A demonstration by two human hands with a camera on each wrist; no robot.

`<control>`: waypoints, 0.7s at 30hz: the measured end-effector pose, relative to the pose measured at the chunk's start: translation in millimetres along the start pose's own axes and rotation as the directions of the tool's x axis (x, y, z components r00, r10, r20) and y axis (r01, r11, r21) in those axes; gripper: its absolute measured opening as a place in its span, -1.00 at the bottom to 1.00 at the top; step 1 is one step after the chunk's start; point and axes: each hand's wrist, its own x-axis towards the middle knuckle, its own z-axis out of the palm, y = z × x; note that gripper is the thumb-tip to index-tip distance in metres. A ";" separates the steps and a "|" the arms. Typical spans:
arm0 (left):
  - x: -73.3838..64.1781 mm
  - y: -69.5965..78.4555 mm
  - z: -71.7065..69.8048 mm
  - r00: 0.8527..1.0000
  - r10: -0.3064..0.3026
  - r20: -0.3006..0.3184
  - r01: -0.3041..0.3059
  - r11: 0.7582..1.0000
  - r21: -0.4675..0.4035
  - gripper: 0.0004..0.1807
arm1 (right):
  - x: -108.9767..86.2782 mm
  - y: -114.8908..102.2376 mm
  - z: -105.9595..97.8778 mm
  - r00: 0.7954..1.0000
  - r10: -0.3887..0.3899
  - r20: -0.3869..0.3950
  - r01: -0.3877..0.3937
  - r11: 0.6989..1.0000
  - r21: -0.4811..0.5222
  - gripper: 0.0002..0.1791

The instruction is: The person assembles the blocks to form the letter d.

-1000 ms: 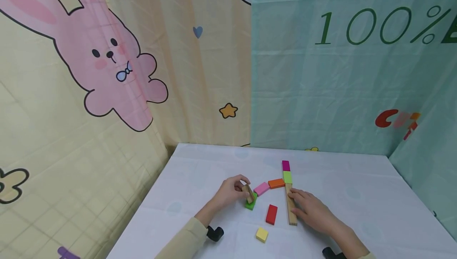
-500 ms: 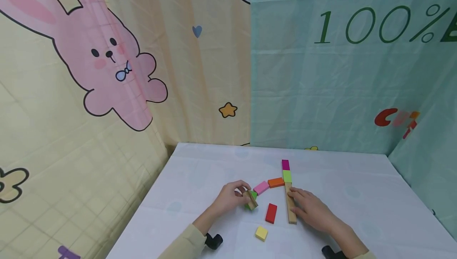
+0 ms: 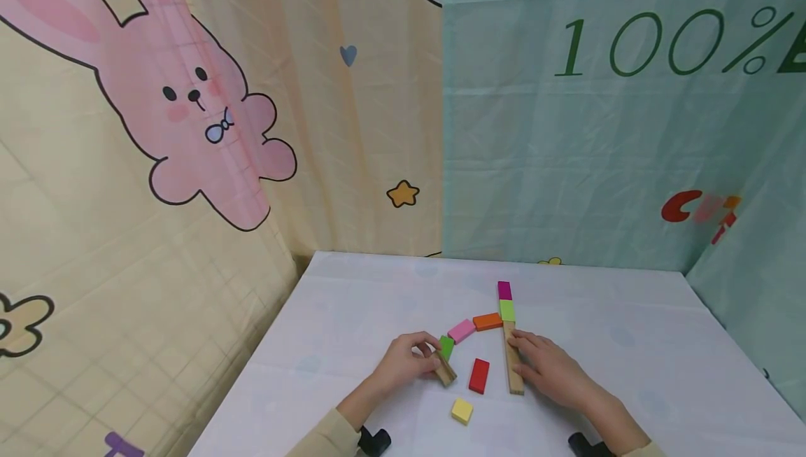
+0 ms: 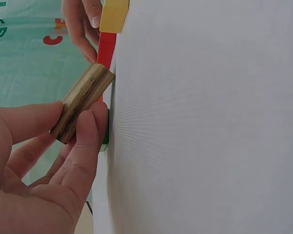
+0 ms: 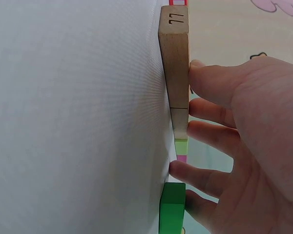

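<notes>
My left hand (image 3: 404, 359) pinches a small brown wooden block (image 4: 81, 103), dark-streaked along its side, between thumb and fingertips. It is tilted near the lower end of a green block (image 3: 446, 347). My right hand (image 3: 554, 367) rests its fingertips and thumb along the right side of a row of bare wooden blocks (image 3: 513, 366). A seam shows in that row, and its near end (image 5: 175, 19) is marked 77 in the right wrist view. Another green block (image 5: 172, 209) stands by the right fingers there; the hand hides it in the head view.
Beyond the wooden row lie a lime block (image 3: 507, 311) and a magenta block (image 3: 504, 290). Orange (image 3: 488, 322) and pink (image 3: 462, 331) blocks curve left toward the green one. A red block (image 3: 479, 376) and a yellow block (image 3: 462, 411) lie between the hands on the white-covered table (image 3: 352, 282).
My left hand has moved slightly toward me with the wooden block, from over the green block to its near end, uncovering more green. My right hand has stayed at the wooden row.
</notes>
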 end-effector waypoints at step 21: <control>-7.4 1.8 2.5 0.993 -0.103 0.050 0.109 0.984 -0.140 -0.85 | -0.8 2.3 0.3 1.000 -0.021 -0.014 0.021 1.000 -0.010 -0.31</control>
